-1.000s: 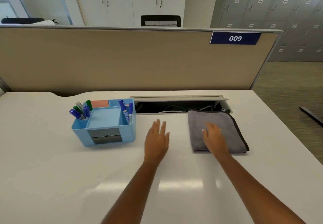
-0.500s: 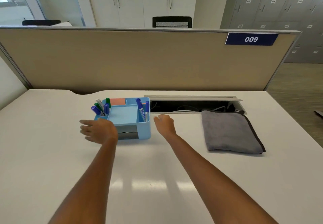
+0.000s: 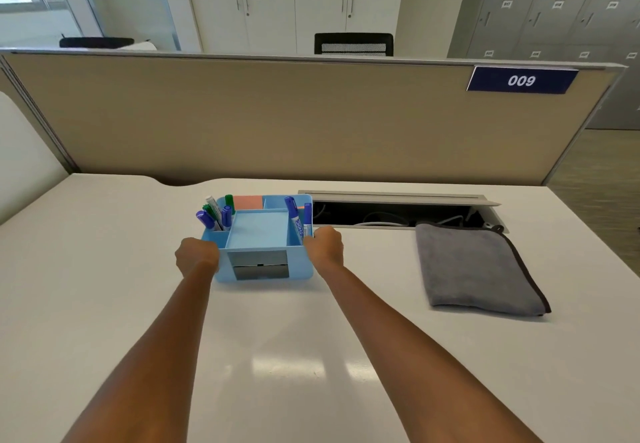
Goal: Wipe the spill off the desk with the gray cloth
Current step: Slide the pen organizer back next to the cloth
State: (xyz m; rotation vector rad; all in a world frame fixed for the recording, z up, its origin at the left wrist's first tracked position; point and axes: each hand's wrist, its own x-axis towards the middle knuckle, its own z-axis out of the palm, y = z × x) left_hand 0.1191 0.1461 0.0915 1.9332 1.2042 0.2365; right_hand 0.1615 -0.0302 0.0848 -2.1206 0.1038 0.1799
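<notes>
The gray cloth [image 3: 474, 266] lies folded flat on the white desk [image 3: 104, 287], right of centre, with no hand on it. A light blue desk organizer [image 3: 258, 235] holding several markers and a pink note pad stands mid-desk. My left hand [image 3: 195, 255] grips its left side and my right hand [image 3: 323, 247] grips its right side, both with fingers curled around the walls. No spill shows on the desk surface.
An open cable tray slot [image 3: 398, 214] with wires runs along the desk's back edge, just behind the cloth. A beige partition [image 3: 277, 117] with a "009" sign [image 3: 521, 80] closes off the back. The desk's right edge drops to the floor.
My right hand left the cloth and moved left; my left hand swung to the organizer's left side. Both hands have closed on the organizer's sides.
</notes>
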